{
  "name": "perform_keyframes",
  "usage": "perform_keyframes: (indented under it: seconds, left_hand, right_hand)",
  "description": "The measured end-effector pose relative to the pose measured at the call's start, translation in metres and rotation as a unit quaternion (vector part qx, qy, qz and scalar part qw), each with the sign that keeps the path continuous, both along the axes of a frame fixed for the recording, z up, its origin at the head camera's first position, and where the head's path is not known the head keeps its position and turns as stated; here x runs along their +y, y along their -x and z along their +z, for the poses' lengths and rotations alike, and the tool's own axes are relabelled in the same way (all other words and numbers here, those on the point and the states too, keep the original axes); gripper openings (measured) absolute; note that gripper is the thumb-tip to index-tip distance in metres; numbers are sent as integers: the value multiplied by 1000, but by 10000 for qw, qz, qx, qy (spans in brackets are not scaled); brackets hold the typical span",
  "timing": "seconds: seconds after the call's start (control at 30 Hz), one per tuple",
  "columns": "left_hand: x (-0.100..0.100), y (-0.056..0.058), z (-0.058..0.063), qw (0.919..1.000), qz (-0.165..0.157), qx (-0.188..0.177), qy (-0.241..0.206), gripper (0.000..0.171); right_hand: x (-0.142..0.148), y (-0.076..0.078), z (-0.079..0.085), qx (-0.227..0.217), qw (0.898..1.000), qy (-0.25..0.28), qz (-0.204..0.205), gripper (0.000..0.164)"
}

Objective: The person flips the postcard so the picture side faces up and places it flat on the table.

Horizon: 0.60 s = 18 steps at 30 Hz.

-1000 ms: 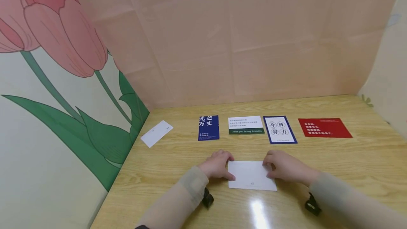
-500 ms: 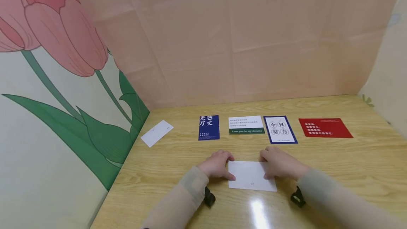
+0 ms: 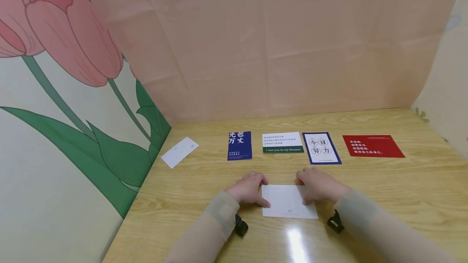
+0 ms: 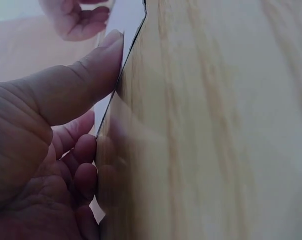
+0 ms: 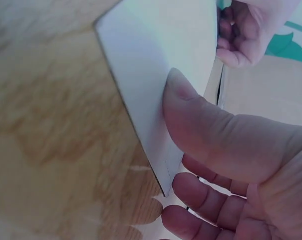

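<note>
On the tabletop, the left hand and right hand (fingers bent) hold a white card by opposite ends.

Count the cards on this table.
6: far row, from left: white card, blue card, green-striped card, bordered card, red card; the near white card between left hand and right hand.

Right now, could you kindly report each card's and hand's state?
Left hand: grips middle card
Right hand: grips middle card
Middle card: held, white side up
Leftmost card: flat, slanted
Blue card: lettering up
Green-striped card: lettering up
Bordered card: lettering up
Red card: lettering up
</note>
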<state>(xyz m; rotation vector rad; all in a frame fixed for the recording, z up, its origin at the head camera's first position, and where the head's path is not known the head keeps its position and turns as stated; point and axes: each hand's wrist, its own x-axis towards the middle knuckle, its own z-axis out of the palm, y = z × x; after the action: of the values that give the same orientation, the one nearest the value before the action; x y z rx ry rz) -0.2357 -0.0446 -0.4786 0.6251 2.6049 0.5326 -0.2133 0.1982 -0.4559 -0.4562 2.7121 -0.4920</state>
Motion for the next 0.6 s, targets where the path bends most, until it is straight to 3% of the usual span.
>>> perform_keyframes:
  seconds: [0.6]
  left_hand:
    - [0,-2,-2,9999,65,158,-23,63]
  right_hand:
    - [1,0,-2,-107,9998,39,-182,47]
